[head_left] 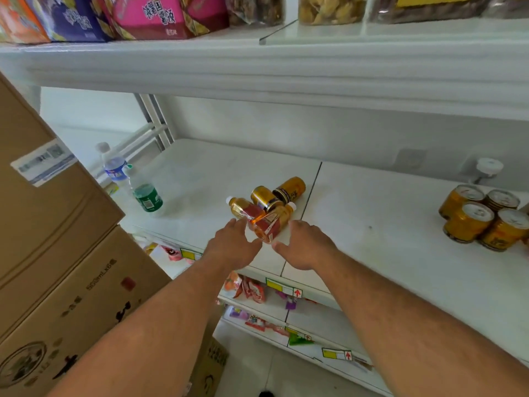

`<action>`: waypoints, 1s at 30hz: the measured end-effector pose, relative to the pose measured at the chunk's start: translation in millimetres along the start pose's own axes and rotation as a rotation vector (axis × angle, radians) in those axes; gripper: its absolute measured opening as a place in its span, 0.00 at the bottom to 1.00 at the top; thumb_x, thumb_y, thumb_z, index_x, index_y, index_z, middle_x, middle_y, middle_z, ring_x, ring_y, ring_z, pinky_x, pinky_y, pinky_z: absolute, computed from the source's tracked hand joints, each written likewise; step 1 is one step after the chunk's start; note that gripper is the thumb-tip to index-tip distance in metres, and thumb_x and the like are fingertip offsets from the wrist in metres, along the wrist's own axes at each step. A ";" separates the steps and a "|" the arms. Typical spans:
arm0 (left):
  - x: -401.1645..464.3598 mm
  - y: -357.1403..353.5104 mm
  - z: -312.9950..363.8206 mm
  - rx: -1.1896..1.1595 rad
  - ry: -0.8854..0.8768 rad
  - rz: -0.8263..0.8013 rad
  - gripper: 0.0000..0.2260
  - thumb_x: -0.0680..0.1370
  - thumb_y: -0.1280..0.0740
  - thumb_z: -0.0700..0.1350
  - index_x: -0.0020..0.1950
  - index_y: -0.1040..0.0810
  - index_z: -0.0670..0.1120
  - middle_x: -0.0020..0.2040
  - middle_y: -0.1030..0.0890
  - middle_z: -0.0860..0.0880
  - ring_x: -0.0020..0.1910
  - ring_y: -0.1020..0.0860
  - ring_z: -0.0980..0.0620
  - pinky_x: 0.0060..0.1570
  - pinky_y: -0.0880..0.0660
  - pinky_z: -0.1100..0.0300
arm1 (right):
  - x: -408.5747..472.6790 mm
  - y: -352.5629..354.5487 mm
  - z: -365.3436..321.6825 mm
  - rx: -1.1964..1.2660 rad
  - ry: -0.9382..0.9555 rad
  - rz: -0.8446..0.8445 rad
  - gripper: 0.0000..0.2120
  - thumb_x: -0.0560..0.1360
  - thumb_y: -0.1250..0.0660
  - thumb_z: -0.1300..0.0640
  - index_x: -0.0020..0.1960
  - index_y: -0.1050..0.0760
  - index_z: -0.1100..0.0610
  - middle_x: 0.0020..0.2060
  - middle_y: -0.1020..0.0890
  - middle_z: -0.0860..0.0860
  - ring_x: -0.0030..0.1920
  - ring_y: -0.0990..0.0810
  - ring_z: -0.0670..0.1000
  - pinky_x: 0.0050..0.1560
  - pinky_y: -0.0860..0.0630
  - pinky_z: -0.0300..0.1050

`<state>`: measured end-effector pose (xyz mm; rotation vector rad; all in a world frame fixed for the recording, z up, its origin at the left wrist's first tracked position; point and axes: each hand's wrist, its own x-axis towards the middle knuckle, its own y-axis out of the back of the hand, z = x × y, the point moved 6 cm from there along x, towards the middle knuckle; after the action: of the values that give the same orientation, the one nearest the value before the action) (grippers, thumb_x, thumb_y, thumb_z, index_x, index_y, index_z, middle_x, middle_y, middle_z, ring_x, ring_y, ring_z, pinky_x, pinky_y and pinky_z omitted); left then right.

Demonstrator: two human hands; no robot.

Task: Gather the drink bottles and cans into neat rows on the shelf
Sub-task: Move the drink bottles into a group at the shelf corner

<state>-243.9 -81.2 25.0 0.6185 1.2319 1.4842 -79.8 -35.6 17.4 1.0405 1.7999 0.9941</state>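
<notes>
Both hands reach over the white shelf (372,202), fingers spread and loose, gripping nothing. The left hand (233,247) and right hand (305,245) flank two amber bottles (267,222) lying crossed just past the fingertips; whether they touch is unclear. Beyond the bottles lie two gold cans (279,193). Far right of the right hand stands a cluster of upright cans (483,217); far left of the left hand, two clear bottles (144,193).
</notes>
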 end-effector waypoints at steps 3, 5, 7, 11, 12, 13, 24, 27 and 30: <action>29.2 1.4 -6.7 -0.060 -0.005 0.002 0.32 0.76 0.39 0.66 0.77 0.39 0.55 0.76 0.33 0.49 0.69 0.29 0.44 0.63 0.30 0.46 | 24.4 -3.9 -4.5 0.066 -0.072 0.027 0.34 0.74 0.37 0.33 0.70 0.32 0.55 0.62 0.23 0.55 0.60 0.24 0.57 0.56 0.24 0.52; 51.6 -1.0 -16.2 -0.121 0.047 -0.019 0.31 0.74 0.39 0.67 0.74 0.34 0.54 0.69 0.26 0.47 0.64 0.25 0.43 0.60 0.26 0.47 | 41.4 -8.6 -7.3 0.128 -0.150 0.033 0.33 0.74 0.37 0.33 0.68 0.30 0.56 0.59 0.22 0.55 0.57 0.23 0.57 0.54 0.23 0.51; 72.1 -2.9 -24.0 -0.219 0.123 -0.045 0.29 0.75 0.38 0.66 0.69 0.30 0.49 0.59 0.22 0.47 0.57 0.22 0.45 0.54 0.25 0.51 | 57.8 -13.9 -9.7 0.242 -0.230 0.028 0.31 0.75 0.38 0.35 0.67 0.28 0.57 0.54 0.21 0.55 0.53 0.21 0.56 0.51 0.23 0.50; 106.0 -6.0 -35.9 -0.525 0.333 -0.067 0.22 0.77 0.36 0.63 0.53 0.28 0.44 0.40 0.24 0.49 0.37 0.24 0.53 0.38 0.28 0.58 | 83.7 -24.2 -11.2 0.554 -0.401 0.042 0.25 0.76 0.35 0.38 0.62 0.26 0.57 0.46 0.20 0.53 0.46 0.19 0.53 0.43 0.22 0.48; 112.1 -8.3 -38.9 -0.591 0.386 -0.084 0.23 0.76 0.35 0.64 0.54 0.29 0.44 0.40 0.25 0.48 0.37 0.24 0.51 0.36 0.28 0.58 | 88.7 -28.0 -9.8 0.626 -0.450 0.050 0.25 0.76 0.34 0.38 0.61 0.26 0.57 0.45 0.19 0.53 0.44 0.19 0.53 0.45 0.19 0.50; 118.6 -12.6 -42.1 -0.654 0.431 -0.109 0.25 0.75 0.34 0.65 0.55 0.30 0.44 0.41 0.25 0.48 0.38 0.23 0.49 0.36 0.26 0.57 | 92.3 -32.6 -8.4 0.686 -0.495 0.055 0.24 0.75 0.33 0.38 0.59 0.26 0.57 0.43 0.20 0.53 0.43 0.19 0.52 0.47 0.17 0.51; 143.8 -36.9 -47.5 -0.968 0.592 -0.149 0.15 0.71 0.27 0.53 0.45 0.27 0.44 0.39 0.23 0.45 0.34 0.25 0.49 0.36 0.25 0.57 | 100.0 -59.2 -4.7 0.873 -0.637 0.070 0.23 0.68 0.28 0.42 0.55 0.24 0.56 0.44 0.18 0.53 0.43 0.17 0.54 0.48 0.16 0.53; 143.7 -36.3 -47.1 -0.946 0.588 -0.174 0.16 0.70 0.26 0.54 0.46 0.26 0.44 0.41 0.24 0.45 0.36 0.26 0.48 0.41 0.24 0.55 | 92.0 -57.8 -2.5 0.837 -0.629 0.066 0.21 0.69 0.28 0.41 0.53 0.27 0.54 0.44 0.19 0.53 0.45 0.17 0.53 0.50 0.17 0.53; 141.9 -36.0 -41.5 -0.970 0.589 -0.188 0.18 0.69 0.25 0.55 0.45 0.28 0.44 0.42 0.24 0.45 0.38 0.24 0.49 0.50 0.22 0.52 | 82.4 -59.0 2.1 0.864 -0.625 0.059 0.23 0.69 0.27 0.39 0.53 0.27 0.54 0.46 0.18 0.53 0.46 0.17 0.53 0.52 0.18 0.53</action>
<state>-309.2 31.5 -53.6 -0.5981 0.7785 1.9155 -120.9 19.2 -57.3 1.6837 1.6431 -0.1691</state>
